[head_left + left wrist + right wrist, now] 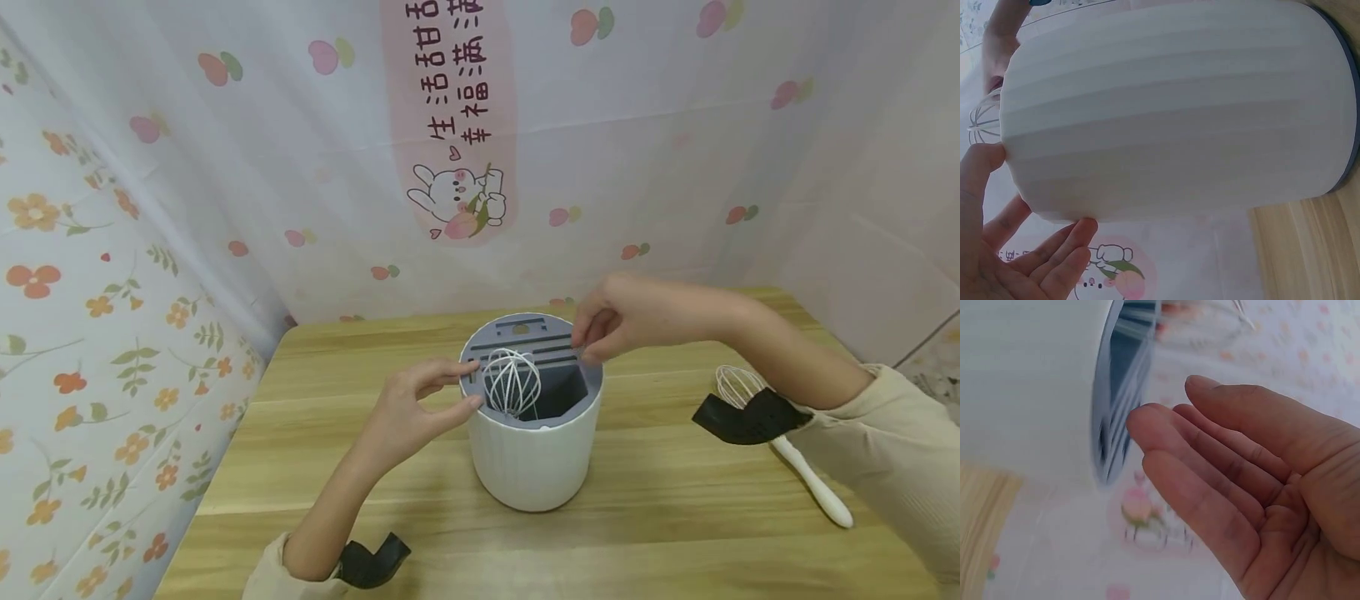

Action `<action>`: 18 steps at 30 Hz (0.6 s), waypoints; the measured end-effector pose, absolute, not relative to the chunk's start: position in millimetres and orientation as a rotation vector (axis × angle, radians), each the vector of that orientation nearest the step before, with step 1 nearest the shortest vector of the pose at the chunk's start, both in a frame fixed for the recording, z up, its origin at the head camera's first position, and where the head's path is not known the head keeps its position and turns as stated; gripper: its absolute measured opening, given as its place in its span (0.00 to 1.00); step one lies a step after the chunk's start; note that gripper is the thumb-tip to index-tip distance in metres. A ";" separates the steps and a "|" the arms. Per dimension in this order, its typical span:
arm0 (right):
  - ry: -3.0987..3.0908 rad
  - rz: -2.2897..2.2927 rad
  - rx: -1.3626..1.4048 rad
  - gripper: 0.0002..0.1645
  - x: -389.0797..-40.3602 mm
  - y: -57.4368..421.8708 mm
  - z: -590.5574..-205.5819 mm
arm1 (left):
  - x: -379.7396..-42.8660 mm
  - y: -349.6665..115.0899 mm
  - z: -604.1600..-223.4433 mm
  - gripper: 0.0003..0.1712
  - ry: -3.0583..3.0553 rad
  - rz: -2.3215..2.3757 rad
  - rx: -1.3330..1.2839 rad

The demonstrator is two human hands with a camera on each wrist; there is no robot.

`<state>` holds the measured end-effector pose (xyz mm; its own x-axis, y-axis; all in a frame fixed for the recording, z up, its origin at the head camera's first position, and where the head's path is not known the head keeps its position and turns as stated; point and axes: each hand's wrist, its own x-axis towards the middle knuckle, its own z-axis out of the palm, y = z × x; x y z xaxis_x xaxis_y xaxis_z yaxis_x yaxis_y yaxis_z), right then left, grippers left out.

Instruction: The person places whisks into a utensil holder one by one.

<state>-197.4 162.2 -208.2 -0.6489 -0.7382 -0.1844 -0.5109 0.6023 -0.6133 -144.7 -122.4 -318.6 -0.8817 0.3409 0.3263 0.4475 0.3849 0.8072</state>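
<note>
Whisk (513, 385) in white holder (534, 467), handle hidden, another whisk (810, 481) partly behind black wristband (750, 417)

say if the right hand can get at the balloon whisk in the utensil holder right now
Probably yes: the right hand looks empty near the utensil holder, and the balloon whisk sticks up out of it, with nothing visible between them.

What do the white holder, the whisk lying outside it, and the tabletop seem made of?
White holder: probably matte plastic, judging by its evenly coloured, faintly ribbed wall.
Whisk outside: smooth white handle, likely plastic; thin pale wires, perhaps coated metal or silicone.
Tabletop: wood or laminate, soft sheen, from its streaked grain.
</note>
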 end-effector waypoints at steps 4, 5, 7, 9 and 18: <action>2.460 -0.794 -0.871 0.13 -199.2 201.2 -217.0 | -144.4 -122.9 -319.0 0.20 -2.510 -1.528 -0.730; 2.475 -0.793 -0.840 0.14 -199.8 211.7 -221.1 | -144.3 -123.0 -319.2 0.20 -2.508 -1.529 -0.729; 2.487 -0.804 -0.780 0.16 -201.5 233.8 -232.0 | -144.2 -122.8 -319.3 0.19 -2.498 -1.534 -0.734; 2.478 -0.826 -0.719 0.18 -201.7 256.5 -244.0 | -144.2 -122.4 -319.4 0.19 -2.492 -1.541 -0.736; 2.393 -0.948 -0.612 0.14 -198.5 349.1 -311.5 | -144.9 -122.1 -319.9 0.19 -2.496 -1.532 -0.730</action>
